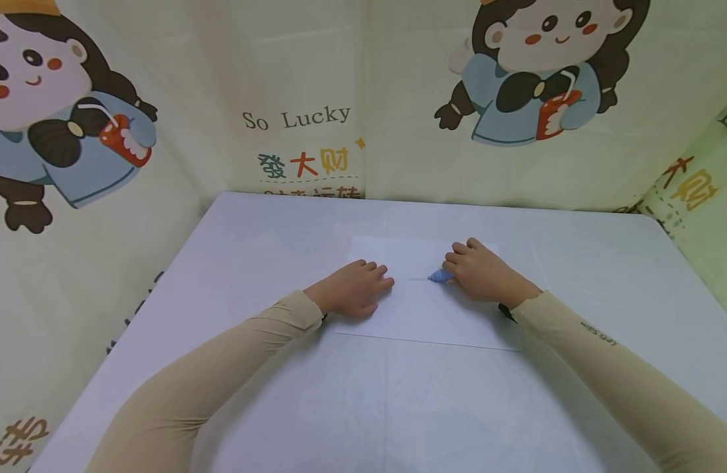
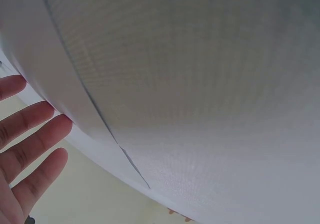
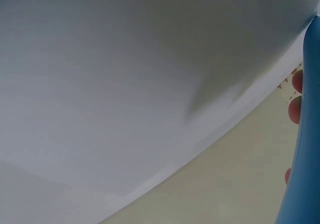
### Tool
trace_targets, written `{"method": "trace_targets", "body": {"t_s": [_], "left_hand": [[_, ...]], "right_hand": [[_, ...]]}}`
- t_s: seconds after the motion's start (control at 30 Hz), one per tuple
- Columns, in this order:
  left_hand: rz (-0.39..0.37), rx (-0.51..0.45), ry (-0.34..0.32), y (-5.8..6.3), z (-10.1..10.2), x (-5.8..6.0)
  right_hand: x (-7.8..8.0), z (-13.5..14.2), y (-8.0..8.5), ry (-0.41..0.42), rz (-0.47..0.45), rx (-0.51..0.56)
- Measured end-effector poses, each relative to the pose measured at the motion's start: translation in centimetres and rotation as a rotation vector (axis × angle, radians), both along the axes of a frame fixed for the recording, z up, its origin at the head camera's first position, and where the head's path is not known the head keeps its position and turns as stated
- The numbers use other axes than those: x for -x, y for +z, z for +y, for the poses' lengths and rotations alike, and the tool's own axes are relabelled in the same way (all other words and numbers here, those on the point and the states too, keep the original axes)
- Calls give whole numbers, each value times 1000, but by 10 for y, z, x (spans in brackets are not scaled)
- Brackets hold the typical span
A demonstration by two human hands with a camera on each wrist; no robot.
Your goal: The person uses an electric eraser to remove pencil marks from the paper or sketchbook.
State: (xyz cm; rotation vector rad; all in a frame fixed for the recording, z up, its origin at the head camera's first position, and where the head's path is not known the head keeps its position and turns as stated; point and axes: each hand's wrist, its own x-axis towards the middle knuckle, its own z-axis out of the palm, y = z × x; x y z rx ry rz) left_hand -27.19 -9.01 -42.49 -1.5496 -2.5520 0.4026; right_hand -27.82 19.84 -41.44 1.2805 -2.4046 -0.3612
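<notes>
A white sheet of paper lies on the white table. My left hand rests on its left part, fingers spread and fairly straight, holding nothing; the left wrist view shows several fingertips of that hand against the paper. My right hand grips a thick blue pen-like tool with a tapered tip, which points left and meets the paper. A faint line runs left from that tip. In the right wrist view the smooth blue body fills the right edge, with fingertips behind it.
The table extends around the sheet on all sides. Behind it and at both sides hangs a pale curtain printed with cartoon figures and lettering. Beige sleeves cover both forearms.
</notes>
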Motion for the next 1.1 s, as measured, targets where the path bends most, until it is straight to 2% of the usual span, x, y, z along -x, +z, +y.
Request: {"method": "trace_targets", "body": {"t_s": [0.73, 1.1], "left_hand": [[13, -9, -11, 0, 0, -1], [20, -20, -17, 2, 0, -3]], "right_hand": [[1, -1, -1, -6, -33, -12], [1, 0, -1, 11, -18, 5]]}}
